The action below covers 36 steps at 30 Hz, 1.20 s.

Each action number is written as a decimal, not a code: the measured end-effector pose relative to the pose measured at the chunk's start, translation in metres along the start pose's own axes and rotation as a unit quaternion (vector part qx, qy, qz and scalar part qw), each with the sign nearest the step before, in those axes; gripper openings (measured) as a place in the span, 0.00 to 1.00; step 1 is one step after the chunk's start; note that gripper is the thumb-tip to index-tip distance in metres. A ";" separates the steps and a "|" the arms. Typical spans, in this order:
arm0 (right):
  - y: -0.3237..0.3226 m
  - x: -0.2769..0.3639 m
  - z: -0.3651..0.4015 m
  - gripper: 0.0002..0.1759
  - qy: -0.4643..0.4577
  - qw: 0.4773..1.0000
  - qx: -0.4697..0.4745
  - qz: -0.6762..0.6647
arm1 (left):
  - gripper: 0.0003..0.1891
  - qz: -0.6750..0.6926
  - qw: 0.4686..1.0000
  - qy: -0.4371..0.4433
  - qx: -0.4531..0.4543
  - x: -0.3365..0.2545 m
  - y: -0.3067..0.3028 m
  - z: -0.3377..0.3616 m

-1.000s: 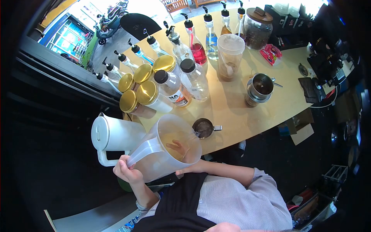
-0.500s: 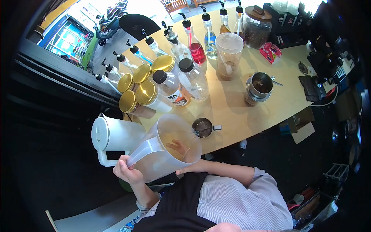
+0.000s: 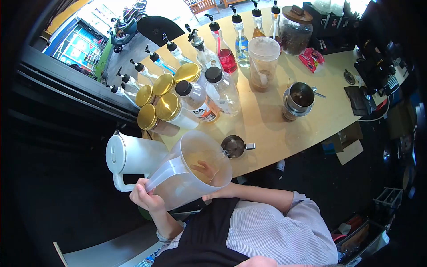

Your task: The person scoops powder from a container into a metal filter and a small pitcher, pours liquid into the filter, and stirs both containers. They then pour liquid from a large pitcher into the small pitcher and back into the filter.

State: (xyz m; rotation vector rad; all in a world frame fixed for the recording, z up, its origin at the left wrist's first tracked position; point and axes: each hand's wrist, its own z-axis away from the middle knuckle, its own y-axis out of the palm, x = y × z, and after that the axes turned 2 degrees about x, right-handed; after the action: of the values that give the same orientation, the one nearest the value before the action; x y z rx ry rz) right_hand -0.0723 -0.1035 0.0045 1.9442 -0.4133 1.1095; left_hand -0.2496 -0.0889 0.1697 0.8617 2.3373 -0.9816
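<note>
Tipping a pitcher (image 3: 178, 194) beside a small metal cup (image 3: 233, 147)

The fingers of the left hand (image 3: 148, 196) are curled closed around the lower end of the pitcher's handle (image 3: 165, 174). The right hand (image 3: 219, 192) is opened out behind and beneath the pitcher, its thumb near the bottom edge and its fingers, a little spread, showing through the translucent plastic; how firmly they press cannot be told.

Between the hands, the large pitcher leans with its wide mouth toward the cup, and clear liquid runs from its rim into the cup. The cup sits upright on the wooden table (image 3: 271, 142), near the table's edge, its short handle pointing away from the pitcher. Whether rim and cup touch cannot be made out.

On the left hand's side, just beside the pitcher, is a white lidded kettle (image 3: 133, 153). Past the pitcher, gold-lidded jars (image 3: 169, 107) cluster close together, next to two black-capped bottles (image 3: 200, 102), one with an orange label. Pump-topped bottles (image 3: 227, 60) curve around behind them, one filled with red liquid.

Farther right stand a tall plastic container (image 3: 266, 50) with a spoon (image 3: 263, 80) inside and, nearer the table's edge, a metal filter (image 3: 300, 97) with dark contents. A wooden-lidded jar (image 3: 296, 39) and a pink packet (image 3: 312, 60) lie beyond.
</note>
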 end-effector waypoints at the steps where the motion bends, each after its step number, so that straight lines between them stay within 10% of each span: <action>1: 0.000 -0.001 0.000 0.69 0.000 1.000 0.000 0.000 | 0.25 -0.002 1.000 -0.003 -0.001 0.001 0.000 0.000; 36: 0.004 0.004 0.001 0.68 -0.010 1.000 0.009 -0.024 | 0.23 -0.002 1.000 0.030 -0.003 0.008 -0.004 0.003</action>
State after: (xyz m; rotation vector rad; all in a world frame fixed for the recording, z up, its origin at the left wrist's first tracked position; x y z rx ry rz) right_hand -0.0717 -0.1066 0.0096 1.9720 -0.3671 1.0670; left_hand -0.2571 -0.0906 0.1645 0.8960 2.3920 -0.9625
